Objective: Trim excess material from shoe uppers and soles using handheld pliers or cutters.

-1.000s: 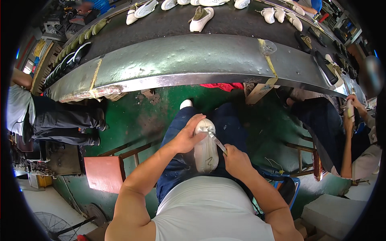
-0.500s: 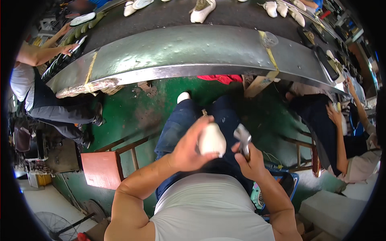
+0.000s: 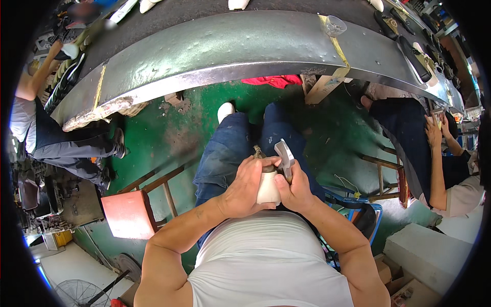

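Above my lap, my left hand (image 3: 244, 185) is wrapped round a small white shoe (image 3: 268, 190), its rounded toe toward my body. Its far end lies mostly behind my fingers. My right hand (image 3: 296, 192) grips a metal hand tool (image 3: 285, 157) with a broad silvery head. The tool's exact kind is unclear, its handle being covered by the hand. The right thumb rests against the shoe's side, and the tool's head stands just beyond the shoe, close to the left fingertips.
A metal-edged workbench (image 3: 215, 56) crosses in front, with shoes along it and a clear plastic cup (image 3: 335, 25). Co-workers sit at left and right. A reddish stool (image 3: 129, 214) stands at my left, a fan (image 3: 82, 291) behind it. Red cloth (image 3: 273, 81) lies under the bench.
Both hands have come together: the right hand with the tool has moved left to the shoe, its thumb now touching it. The view has shifted downward, showing less of the bench top.
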The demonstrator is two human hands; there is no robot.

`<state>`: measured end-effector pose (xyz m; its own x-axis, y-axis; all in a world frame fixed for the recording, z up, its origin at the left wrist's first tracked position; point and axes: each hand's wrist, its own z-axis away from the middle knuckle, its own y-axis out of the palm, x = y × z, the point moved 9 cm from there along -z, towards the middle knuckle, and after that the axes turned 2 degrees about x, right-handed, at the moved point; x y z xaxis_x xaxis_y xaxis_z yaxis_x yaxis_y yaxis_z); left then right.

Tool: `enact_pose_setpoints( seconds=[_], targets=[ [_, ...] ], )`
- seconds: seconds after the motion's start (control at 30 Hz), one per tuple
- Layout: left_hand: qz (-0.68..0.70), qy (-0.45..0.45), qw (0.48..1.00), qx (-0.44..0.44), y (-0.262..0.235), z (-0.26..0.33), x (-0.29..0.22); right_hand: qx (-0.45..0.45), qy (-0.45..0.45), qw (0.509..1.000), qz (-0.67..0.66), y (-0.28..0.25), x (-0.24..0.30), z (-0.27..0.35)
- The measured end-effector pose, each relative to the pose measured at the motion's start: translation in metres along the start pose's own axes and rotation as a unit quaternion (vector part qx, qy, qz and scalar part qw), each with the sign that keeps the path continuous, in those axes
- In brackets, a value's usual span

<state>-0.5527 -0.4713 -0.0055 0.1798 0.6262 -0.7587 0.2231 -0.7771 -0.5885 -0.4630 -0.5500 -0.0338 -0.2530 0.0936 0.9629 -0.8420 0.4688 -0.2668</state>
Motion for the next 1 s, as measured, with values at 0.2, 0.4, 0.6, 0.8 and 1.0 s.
enact_pose_setpoints(
  seconds=[0.2, 0.4, 0.6, 0.8, 1.0],
  targets=[
    [0.003, 0.051, 0.998, -0.021, 0.005, -0.002, -0.002, -0.022, -0.014, 1.0, -0.01, -0.005, -0.004, -0.003],
    [-0.035, -0.011, 0.999, 0.006, 0.014, 0.001, 0.014, -0.029, -0.026, 0.999, -0.008, -0.013, -0.009, -0.017],
    [-0.127, -0.038, 0.991, 0.005, 0.005, -0.014, -0.005, 0.0, -0.014, 1.0, -0.006, -0.02, -0.01, -0.027],
    [-0.096, -0.106, 0.988, -0.062, -0.056, -0.024, 0.007, 0.008, -0.021, 1.0, -0.004, -0.044, -0.01, -0.039],
    [0.227, -0.04, 0.878, -0.419, -0.243, -0.041, 0.013, -0.038, -0.144, 0.963, 0.226, -0.119, 0.028, -0.091]
  ],
)
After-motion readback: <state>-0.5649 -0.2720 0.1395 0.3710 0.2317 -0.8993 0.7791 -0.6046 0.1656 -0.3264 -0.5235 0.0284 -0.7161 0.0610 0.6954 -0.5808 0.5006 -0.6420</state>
